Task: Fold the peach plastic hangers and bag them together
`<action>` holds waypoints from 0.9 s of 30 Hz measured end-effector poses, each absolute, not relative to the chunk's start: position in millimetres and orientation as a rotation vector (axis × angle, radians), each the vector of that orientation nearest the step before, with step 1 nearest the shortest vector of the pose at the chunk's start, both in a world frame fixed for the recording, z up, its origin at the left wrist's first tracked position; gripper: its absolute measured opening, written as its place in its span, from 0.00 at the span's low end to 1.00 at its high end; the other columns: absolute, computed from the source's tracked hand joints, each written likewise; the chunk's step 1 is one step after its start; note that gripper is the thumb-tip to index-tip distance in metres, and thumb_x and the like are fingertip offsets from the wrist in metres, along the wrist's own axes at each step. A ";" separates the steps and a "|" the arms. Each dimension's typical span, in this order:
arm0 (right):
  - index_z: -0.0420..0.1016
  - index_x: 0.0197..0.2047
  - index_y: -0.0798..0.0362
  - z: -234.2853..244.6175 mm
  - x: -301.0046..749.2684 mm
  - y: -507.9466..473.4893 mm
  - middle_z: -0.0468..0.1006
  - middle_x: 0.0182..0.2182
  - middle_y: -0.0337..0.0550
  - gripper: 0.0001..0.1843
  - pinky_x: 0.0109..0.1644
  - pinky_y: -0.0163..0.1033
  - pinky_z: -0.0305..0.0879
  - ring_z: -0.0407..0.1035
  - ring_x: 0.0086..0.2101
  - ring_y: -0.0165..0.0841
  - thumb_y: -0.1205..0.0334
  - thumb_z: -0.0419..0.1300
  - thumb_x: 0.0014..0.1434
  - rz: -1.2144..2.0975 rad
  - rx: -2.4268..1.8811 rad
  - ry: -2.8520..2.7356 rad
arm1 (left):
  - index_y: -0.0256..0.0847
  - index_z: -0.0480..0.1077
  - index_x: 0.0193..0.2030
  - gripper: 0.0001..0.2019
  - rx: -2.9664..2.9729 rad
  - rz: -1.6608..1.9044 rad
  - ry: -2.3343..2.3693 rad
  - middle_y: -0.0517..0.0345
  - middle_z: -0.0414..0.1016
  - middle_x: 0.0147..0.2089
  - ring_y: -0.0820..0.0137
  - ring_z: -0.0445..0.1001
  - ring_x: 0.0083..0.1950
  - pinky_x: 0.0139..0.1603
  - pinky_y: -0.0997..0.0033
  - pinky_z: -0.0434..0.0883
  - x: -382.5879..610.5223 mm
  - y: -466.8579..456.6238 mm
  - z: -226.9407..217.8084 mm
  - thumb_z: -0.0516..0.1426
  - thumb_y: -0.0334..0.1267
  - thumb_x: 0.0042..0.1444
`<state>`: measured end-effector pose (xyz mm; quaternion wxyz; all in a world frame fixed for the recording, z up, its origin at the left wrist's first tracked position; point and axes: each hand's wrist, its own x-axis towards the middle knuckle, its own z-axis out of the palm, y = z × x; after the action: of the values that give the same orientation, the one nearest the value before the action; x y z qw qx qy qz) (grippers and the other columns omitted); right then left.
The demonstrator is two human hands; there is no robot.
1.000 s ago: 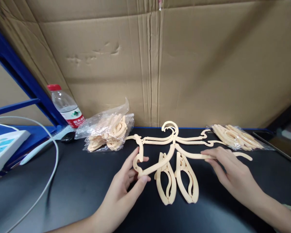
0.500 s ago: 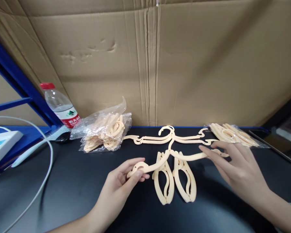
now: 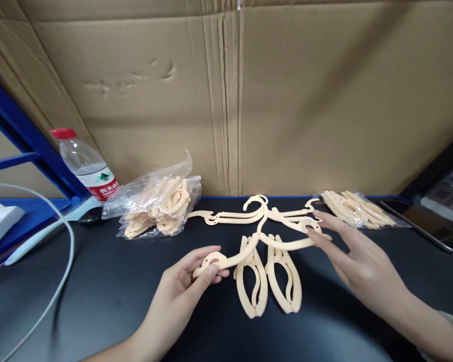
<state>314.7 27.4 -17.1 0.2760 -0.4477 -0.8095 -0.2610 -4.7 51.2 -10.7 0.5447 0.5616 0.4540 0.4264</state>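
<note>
A beige folding clothes hanger is held up over the dark table, its hook pointing up and to the left. My left hand grips the rounded end of its left arm between thumb and fingers. On the other side, my right hand pinches the hinge area of the right arm, whose outer segment is bent back toward the middle. Two folded hangers lie side by side on the table just below. Behind the held hanger, unfolded hangers lie spread out, partly hidden by it.
Clear bags of folded hangers, a fuller left bag and a flatter right bag, lie at the back. A water bottle, a brush and a white cable are at left. A phone-like device lies at right. Cardboard stands behind.
The right arm's outer segment has swung inward toward the hanger's centre, with my right hand moving slightly left along with it. My left hand keeps its grip.
</note>
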 end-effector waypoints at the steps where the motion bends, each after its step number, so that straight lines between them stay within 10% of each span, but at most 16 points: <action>1: 0.68 0.58 0.55 -18.5 314.2 27.7 0.64 0.61 0.60 0.24 0.50 0.54 0.71 0.66 0.55 0.50 0.79 0.48 0.61 -0.649 -1.173 -2.180 | 0.38 0.72 0.50 0.18 1.334 1.016 1.076 0.53 0.81 0.39 0.65 0.80 0.40 0.45 0.70 0.77 -4.9 51.3 -10.8 0.62 0.44 0.56; 20: 0.70 0.56 0.55 -16.9 311.0 29.0 0.69 0.58 0.52 0.23 0.58 0.41 0.68 0.67 0.56 0.38 0.80 0.50 0.61 -0.260 -1.045 -2.166 | 0.39 0.71 0.52 0.17 1.360 1.036 1.071 0.55 0.81 0.41 0.66 0.80 0.41 0.43 0.74 0.76 -8.9 51.0 -13.5 0.60 0.44 0.58; 27: 0.76 0.45 0.48 -17.4 305.6 27.5 0.82 0.43 0.40 0.10 0.49 0.38 0.76 0.78 0.40 0.35 0.66 0.61 0.60 -0.020 -1.268 -1.899 | 0.39 0.71 0.50 0.19 1.294 1.043 1.088 0.55 0.80 0.41 0.67 0.80 0.40 0.41 0.75 0.76 -7.6 53.0 -13.6 0.63 0.45 0.54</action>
<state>305.6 27.5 -17.4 0.4159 -0.5049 -0.7564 -0.0082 -7.6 53.0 -13.6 0.5457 0.5459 0.4589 0.4400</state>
